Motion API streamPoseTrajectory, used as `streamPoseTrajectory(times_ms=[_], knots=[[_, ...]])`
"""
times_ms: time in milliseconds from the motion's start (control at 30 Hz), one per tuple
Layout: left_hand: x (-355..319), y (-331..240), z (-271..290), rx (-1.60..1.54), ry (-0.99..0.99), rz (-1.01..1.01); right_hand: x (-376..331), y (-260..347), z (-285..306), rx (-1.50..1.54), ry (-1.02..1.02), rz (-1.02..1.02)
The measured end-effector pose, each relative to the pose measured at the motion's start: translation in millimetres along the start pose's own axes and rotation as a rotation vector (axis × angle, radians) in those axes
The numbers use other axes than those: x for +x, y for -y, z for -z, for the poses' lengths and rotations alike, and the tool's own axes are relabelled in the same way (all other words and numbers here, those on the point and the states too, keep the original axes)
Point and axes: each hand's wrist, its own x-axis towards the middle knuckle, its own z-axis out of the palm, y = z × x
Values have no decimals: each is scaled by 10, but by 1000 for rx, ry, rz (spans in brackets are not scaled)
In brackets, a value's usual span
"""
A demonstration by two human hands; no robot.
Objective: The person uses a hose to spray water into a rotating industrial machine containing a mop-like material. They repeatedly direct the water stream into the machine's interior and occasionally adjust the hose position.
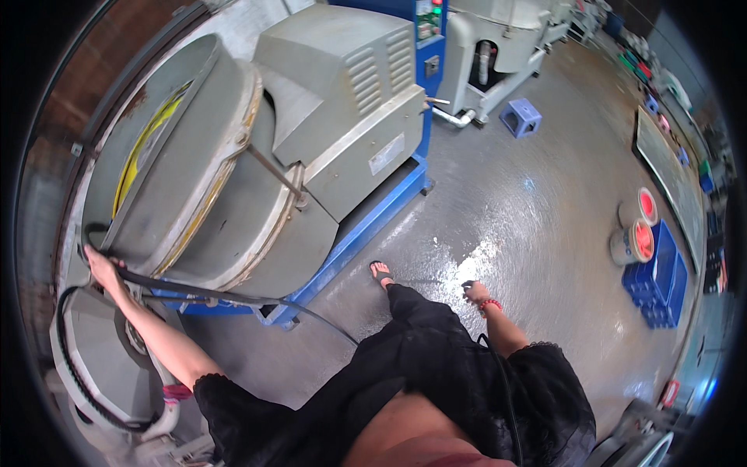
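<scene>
My left hand (103, 268) is closed round a black hose (222, 294) at the lower left edge of a large grey metal drum machine (226, 202). From there the hose runs right, along the front of the machine, and curves down toward the floor beside my leg. Inside the drum's mouth, something yellow (136, 159) shows in part. Over the wet floor on the right, my right hand (476, 293), with a red bead bracelet at the wrist, is closed round a small dark thing that I cannot make out.
A blue base frame (366, 226) carries the machine. Below my left arm stands another grey machine (109, 350). Farther off are a small purple stool (520, 117) and a white machine (498, 47). Two buckets (632, 243) and blue crates (661, 280) stand at right on the wet floor.
</scene>
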Motion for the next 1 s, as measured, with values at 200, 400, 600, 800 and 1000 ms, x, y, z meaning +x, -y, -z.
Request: streamPoseTrajectory(times_ms=[200, 400, 600, 800, 1000], knots=[[-405, -292, 36, 79, 36, -47, 380, 702, -258, 45, 187, 412], [-484, -179, 357, 465, -62, -225, 181, 3495, -385, 93, -180, 1373], [-607, -582, -176, 57, -23, 56, -963, 6455, -165, 430, -215, 2019], [-579, -427, -124, 139, -196, -8, -1858, 7443, -1074, 419, 327, 2163], [-689, -504, -96, 136, -202, -16, -2221, 7578, -1545, 249, 698, 2175]])
